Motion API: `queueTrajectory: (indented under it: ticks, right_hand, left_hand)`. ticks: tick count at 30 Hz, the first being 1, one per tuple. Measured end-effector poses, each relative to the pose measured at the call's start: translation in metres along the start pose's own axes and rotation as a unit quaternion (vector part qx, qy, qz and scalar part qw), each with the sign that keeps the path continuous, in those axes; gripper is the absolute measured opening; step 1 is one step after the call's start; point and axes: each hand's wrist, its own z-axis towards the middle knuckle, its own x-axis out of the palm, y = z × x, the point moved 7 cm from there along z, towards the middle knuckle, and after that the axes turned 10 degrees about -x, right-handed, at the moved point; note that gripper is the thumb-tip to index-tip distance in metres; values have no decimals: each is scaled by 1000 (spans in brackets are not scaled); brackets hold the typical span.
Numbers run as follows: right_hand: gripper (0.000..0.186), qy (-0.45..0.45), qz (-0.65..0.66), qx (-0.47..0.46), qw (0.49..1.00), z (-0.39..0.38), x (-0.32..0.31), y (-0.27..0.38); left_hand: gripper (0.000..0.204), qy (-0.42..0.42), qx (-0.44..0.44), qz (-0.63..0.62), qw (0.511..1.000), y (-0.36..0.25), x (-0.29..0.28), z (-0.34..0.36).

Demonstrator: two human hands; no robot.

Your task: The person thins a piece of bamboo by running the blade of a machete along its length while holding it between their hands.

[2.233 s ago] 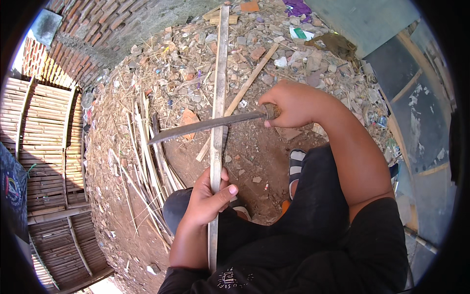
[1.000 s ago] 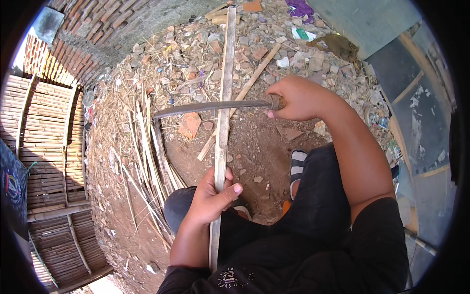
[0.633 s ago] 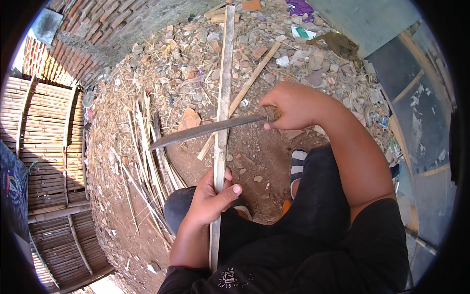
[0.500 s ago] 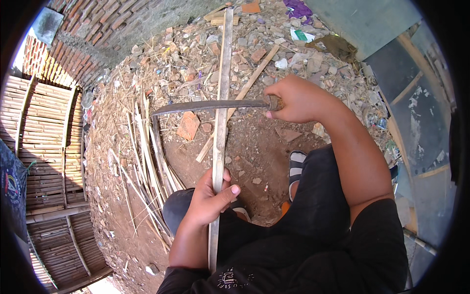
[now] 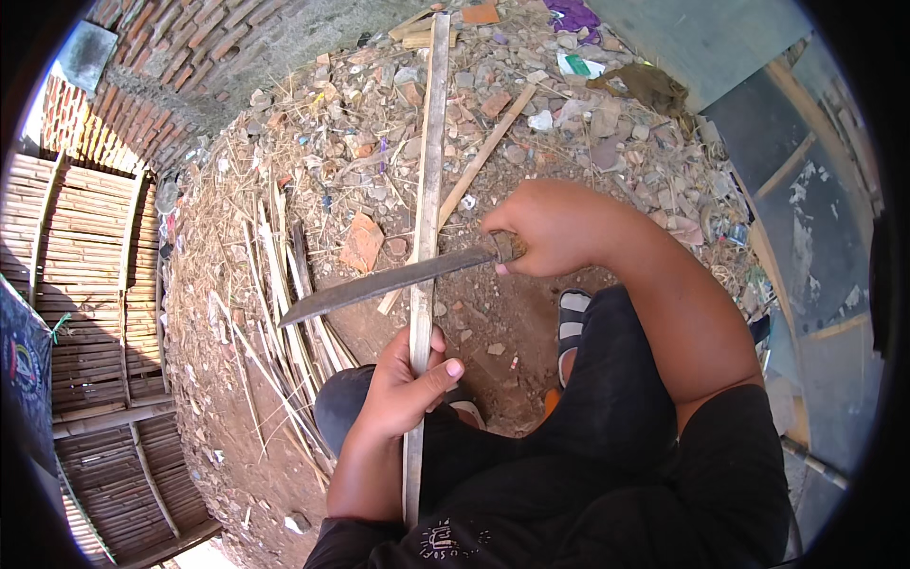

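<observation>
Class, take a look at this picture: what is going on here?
A seated person is working a long bamboo strip with a big knife. The left hand grips the strip low down, holding it so it runs away over the rubble-strewn ground. The right hand holds the knife by its handle, with the blade lying across the strip just above the left hand. A pile of thin split strips lies on the dirt to the person's left, beside a woven bamboo panel.

Long pale bamboo slat held lengthwise, the rusty machete blade lying across it
</observation>
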Motion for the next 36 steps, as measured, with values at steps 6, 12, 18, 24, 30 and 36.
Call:
queueTrajectory:
  ticks: [6,12,18,24,30,36]
  right_hand:
    - [34,-26,9,67,997,-5,-18,-28]
    - [33,-12,14,19,1000,0,-1,-5]
    - [33,-11,-7,21,1000,-1,-11,-13]
    - [31,-40,-8,58,997,-4,-11,-13]
    - [31,-22,-18,-9,1000,0,-4,-9]
    - [41,47,-35,122,991,-2,-13,-12]
  left_hand:
    - [30,-6,6,24,1000,0,1,1]
    - [29,0,-9,-10,1000,0,1,1]
    - [29,-10,5,23,1000,1,2,1]
    - [29,-6,-8,-6,1000,2,0,1]
    - [30,-3,8,21,1000,2,1,1]
    - [31,-6,4,14,1000,1,0,2]
